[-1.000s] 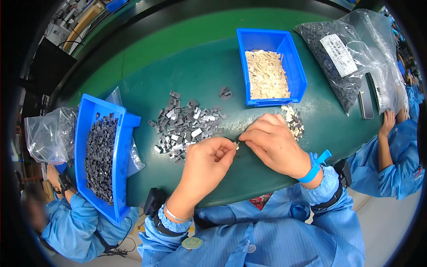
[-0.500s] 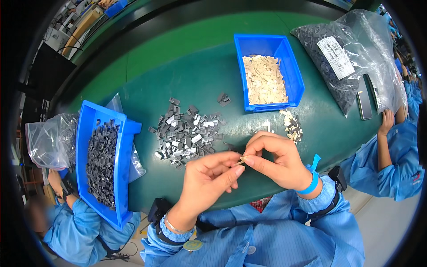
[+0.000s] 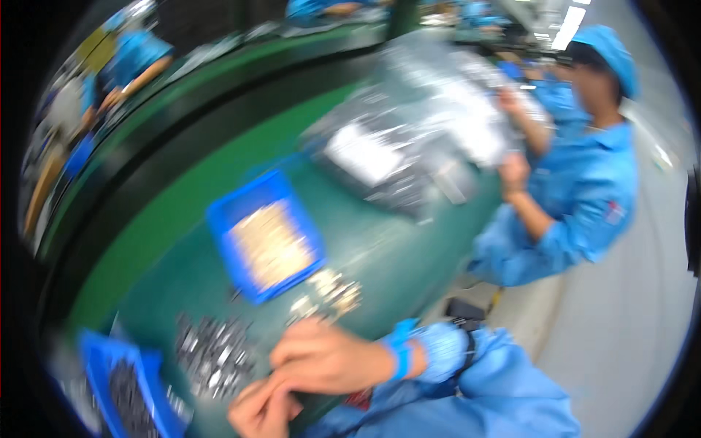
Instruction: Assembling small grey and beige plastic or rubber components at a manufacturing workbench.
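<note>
My right hand, a blue band at its wrist, has its fingers curled together over the near edge of the green table. Right below it my left hand is also closed, its fingertips meeting those of the right. Whatever sits between the fingers is hidden and blurred. Just beyond the hands lies a loose heap of dark grey clip-like pieces. A smaller heap of beige and black bits is above my right hand. Farther off stands a blue bin with beige pieces in it.
At the lower left stands another blue bin full of dark pieces. A clear plastic bag of dark pieces with a white label lies at the far right, a phone-like slab beside it. A co-worker in blue handles the bag.
My view has swung to the right, so everything shifts left and blurs. Earlier a small beige piece showed pinched between both hands; now it is hidden. The co-worker has come into fuller view.
</note>
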{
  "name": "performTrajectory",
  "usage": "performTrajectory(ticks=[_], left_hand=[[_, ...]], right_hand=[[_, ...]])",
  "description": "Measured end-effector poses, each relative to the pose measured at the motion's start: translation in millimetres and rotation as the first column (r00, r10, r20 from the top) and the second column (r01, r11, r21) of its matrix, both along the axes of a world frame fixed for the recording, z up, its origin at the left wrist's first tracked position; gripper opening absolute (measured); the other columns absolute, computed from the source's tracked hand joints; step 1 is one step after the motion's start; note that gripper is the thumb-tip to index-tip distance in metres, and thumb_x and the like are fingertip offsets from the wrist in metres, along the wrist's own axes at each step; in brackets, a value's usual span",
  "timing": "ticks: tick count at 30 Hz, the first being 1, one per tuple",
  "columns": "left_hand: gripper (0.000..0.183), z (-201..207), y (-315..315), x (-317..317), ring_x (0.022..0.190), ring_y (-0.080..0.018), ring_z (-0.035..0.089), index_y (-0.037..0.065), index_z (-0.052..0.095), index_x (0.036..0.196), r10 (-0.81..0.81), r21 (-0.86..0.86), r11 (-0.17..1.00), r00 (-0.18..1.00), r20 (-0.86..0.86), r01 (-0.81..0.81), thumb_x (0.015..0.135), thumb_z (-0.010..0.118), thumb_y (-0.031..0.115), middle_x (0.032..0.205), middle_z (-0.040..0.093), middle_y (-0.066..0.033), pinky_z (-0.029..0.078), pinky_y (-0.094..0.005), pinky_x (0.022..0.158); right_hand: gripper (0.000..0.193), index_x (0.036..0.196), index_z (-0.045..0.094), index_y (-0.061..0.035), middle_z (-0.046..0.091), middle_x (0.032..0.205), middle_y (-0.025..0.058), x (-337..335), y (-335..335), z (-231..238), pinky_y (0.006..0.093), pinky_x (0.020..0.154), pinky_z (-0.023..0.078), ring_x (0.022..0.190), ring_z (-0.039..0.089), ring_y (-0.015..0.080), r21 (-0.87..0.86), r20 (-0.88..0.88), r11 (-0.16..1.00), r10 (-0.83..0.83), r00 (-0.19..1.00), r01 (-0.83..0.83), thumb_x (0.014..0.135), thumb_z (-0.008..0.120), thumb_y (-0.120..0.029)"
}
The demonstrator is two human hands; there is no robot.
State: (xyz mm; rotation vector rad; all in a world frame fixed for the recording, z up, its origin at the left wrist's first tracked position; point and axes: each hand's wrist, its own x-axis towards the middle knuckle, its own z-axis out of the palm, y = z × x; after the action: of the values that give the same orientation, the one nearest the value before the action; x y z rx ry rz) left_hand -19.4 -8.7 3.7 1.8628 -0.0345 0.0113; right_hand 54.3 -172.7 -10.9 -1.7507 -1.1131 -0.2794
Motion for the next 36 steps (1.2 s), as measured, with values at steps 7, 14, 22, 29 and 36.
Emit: performTrajectory(ticks=[7, 14, 22, 29, 36], left_hand=[[0.014, 10.3, -5.0, 4.0, 0.05, -0.0085, 0.044, -0.006, 0.059, 0.074, -0.013, -0.093, 0.996, 1.0, 0.029, 0.016, 0.083, 0.054, 0.003, 0.057, 0.05, -0.0043, 0.031, -0.0207, 0.045], [0.016, 22.5, 5.3, -9.7, 0.051, -0.0116, 0.051, -0.007, 0.061, 0.079, 0.017, -0.235, 0.97, 0.989, -0.15, -0.052, 0.083, 0.054, 0.007, 0.062, 0.057, -0.0081, 0.039, -0.023, 0.046], [0.014, 3.0, -4.1, -1.3, 0.052, -0.0095, 0.056, -0.006, 0.062, 0.087, 0.116, -0.373, 0.916, 0.987, -0.108, -0.148, 0.086, 0.054, 0.006, 0.068, 0.062, -0.009, 0.044, -0.0194, 0.045], [0.019, 1.4, -1.6, -1.5, 0.051, -0.013, 0.057, -0.007, 0.062, 0.086, 0.15, -0.236, 0.959, 0.987, -0.055, -0.159, 0.086, 0.054, 0.01, 0.066, 0.062, -0.0114, 0.044, -0.0212, 0.044], [0.013, 4.8, -0.8, 5.8, 0.069, -0.0111, 0.059, -0.006, 0.063, 0.09, 0.16, -0.283, 0.945, 0.987, -0.029, -0.162, 0.079, 0.061, 0.0, 0.089, 0.062, -0.0129, 0.047, -0.02, 0.056]], right_hand=[[0.009, 0.078, 0.052, -0.0048, 0.048, 0.083, 0.0057, -7.3, 1.0, -3.1, 0.0313, 0.069, 0.034, 0.076, 0.047, 0.0215, -0.051, -0.024, 0.999, -0.003, 1.0, 0.001, 0.083, 0.052, -0.013], [0.01, 0.083, 0.053, -0.0007, 0.052, 0.082, 0.0095, -6.9, 2.8, 13.2, 0.0326, 0.07, 0.043, 0.077, 0.053, 0.0239, 0.176, -0.52, 0.98, 0.014, 0.854, 0.091, 0.085, 0.049, -0.01], [0.016, 0.097, 0.06, 0.0029, 0.062, 0.08, 0.0062, -20.8, 7.7, 3.2, 0.0194, 0.058, 0.046, 0.067, 0.056, 0.0075, 0.377, -0.897, 0.915, 0.323, 0.301, 0.143, 0.083, 0.058, -0.005], [0.014, 0.095, 0.061, 0.0027, 0.062, 0.078, 0.0056, -21.9, 13.9, 4.7, 0.019, 0.057, 0.047, 0.067, 0.057, 0.0077, 0.339, -0.906, 0.932, 0.288, 0.309, 0.126, 0.083, 0.058, -0.005], [0.009, 0.087, 0.06, 0.0025, 0.061, 0.075, 0.0046, -15.7, 7.6, 7.7, 0.0211, 0.058, 0.045, 0.067, 0.056, 0.0079, 0.214, -0.832, 0.976, 0.168, 0.528, 0.027, 0.082, 0.058, -0.005]])
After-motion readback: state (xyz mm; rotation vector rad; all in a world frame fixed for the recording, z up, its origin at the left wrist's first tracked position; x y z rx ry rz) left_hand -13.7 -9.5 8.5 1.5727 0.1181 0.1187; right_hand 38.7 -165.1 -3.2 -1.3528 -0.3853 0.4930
